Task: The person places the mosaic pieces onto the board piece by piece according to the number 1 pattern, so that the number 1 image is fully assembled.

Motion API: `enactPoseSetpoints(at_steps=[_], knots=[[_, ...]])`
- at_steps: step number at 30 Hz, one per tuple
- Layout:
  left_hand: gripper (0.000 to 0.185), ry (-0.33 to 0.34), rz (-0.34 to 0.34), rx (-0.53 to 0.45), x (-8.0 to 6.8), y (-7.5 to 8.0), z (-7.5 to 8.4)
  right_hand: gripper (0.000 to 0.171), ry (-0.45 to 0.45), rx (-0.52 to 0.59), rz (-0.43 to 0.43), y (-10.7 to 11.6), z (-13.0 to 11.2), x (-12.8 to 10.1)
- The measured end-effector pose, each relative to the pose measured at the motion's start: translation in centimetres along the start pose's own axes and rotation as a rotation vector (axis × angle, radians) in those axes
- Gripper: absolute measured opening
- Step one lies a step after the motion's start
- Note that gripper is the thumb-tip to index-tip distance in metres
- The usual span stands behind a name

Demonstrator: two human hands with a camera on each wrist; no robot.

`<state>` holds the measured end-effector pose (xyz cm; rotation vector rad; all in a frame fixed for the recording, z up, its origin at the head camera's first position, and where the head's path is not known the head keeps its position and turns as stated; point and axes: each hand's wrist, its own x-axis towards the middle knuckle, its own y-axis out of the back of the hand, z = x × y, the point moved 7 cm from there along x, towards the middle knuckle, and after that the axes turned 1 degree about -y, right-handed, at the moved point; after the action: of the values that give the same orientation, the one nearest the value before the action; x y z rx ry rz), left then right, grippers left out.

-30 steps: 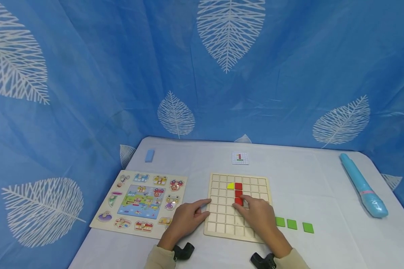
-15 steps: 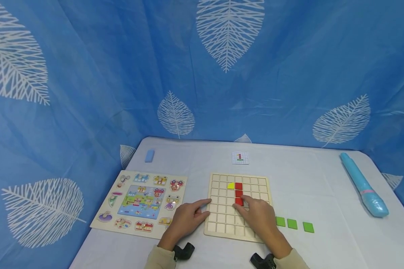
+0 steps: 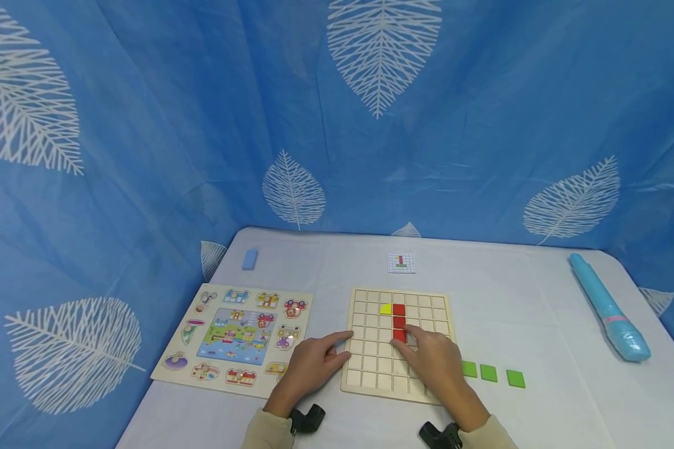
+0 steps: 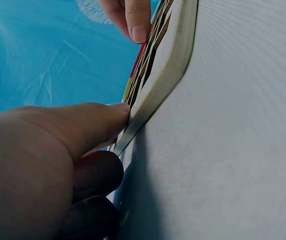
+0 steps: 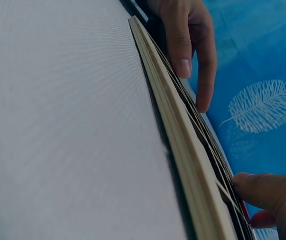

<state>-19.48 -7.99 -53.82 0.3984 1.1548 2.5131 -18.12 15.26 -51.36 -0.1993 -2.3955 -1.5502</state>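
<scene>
Just beside the right hand [image 3: 434, 365] fingers [image 3: 421, 337], lowest red tile [image 3: 399, 336].

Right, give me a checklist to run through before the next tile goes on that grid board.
1. Left hand steadies the board at its left edge: ok.
2. Right hand rests on the board beside the lowest red tile: ok.
3. Lowest red tile fully seated in its square: cannot tell.
4. Three green tiles lie right of the board: ok.
5. Pattern card in view beyond the board: ok.
</scene>
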Motion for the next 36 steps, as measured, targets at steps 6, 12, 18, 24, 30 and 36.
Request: enactPoseSetpoints(at_steps=[6, 12, 18, 24, 30, 36], knots=[[0.038, -0.002, 0.0, -0.005, 0.0, 0.0, 0.1, 0.041, 0.009, -0.004, 0.016, 0.3, 0.4, -0.2], [0.038, -0.012, -0.001, -0.013, 0.1, 0.0, 0.4, 0.038, -0.046, 0.01, 0.032, 1.8, 1.8, -1.0], [0.038, -0.016, -0.002, -0.007, 0.1, 0.1, 0.5, 0.027, -0.031, 0.062, 0.091, 4.8, 4.4, -2.7], [0.038, -0.019, 0.002, 0.0, 0.2, 0.3, 0.5, 0.025, -0.037, 0.069, 0.092, 6.4, 6.8, -5.0], [0.038, 0.004, 0.004, 0.011, 0.1, 0.2, 0.2, 0.029, -0.066, 0.061, 0.077, 6.7, 8.1, -6.9], [0.039, 0.025, -0.016, 0.006, 0.0, -0.1, -0.2, 0.039, -0.095, 0.078, 0.053, 6.4, 8.8, -7.7]])
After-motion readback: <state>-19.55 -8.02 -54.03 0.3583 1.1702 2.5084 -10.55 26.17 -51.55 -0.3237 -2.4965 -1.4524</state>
